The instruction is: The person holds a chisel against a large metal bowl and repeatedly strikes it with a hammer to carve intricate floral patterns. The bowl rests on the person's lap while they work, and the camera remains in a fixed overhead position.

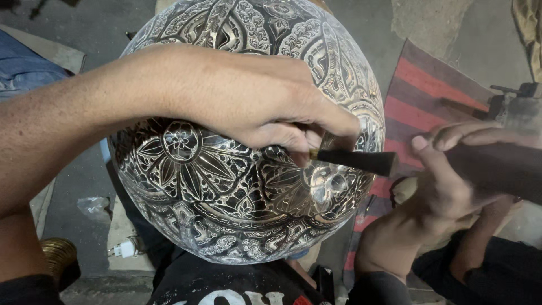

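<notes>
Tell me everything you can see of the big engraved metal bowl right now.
The engraved metal bowl is a large, shiny silver-toned dome, covered in chased flowers, leaves and bands with dark recesses. It sits rounded side up on the person's lap. The left hand rests across it, pinching a dark chisel against its surface; the right hand holds a dark hammer beside it.

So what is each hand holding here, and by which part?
Left hand pinches a dark chisel near its tip against the engraved metal bowl. Right hand grips a dark hammer handle.
</notes>
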Demonstrator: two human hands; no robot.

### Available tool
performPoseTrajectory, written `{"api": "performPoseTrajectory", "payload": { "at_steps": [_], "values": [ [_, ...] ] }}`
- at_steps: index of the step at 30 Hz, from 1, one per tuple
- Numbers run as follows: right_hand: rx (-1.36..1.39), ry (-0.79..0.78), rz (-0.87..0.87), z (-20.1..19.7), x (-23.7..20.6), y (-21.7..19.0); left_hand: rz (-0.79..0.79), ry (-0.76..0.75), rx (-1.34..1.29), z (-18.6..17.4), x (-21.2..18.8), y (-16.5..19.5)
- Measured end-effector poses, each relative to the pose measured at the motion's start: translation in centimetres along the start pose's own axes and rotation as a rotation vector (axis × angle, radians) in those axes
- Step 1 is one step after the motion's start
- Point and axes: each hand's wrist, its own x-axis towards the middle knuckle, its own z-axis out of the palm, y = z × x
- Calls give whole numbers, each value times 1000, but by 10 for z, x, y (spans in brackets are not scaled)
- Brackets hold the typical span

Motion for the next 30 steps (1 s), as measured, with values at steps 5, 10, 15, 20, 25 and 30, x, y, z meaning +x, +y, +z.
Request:
{"api": "performPoseTrajectory", "payload": {
  "at_steps": [5, 10, 15, 20, 25, 30],
  "values": [
    [-315, -103, -172, -6, 3, -3, 125, 76, -96, 0, 1, 0],
    [-165, -5, -68, 6, 10, -20, -46, -22, -29, -1, 1, 2],
    [-147, -54, -71, 14, 20, -32, 72, 35, -5, -2, 1, 1],
    [-214, -22, -124, 17, 17, -26, -35, -26, -15, 0, 1, 0],
    [-409, 28, -204, 12, 8, -1, 81, 37, -3, -2, 0, -1],
    [33, 4, -62, 8, -1, 18, 56, 25, 17, -1, 0, -2]
  ]
}}
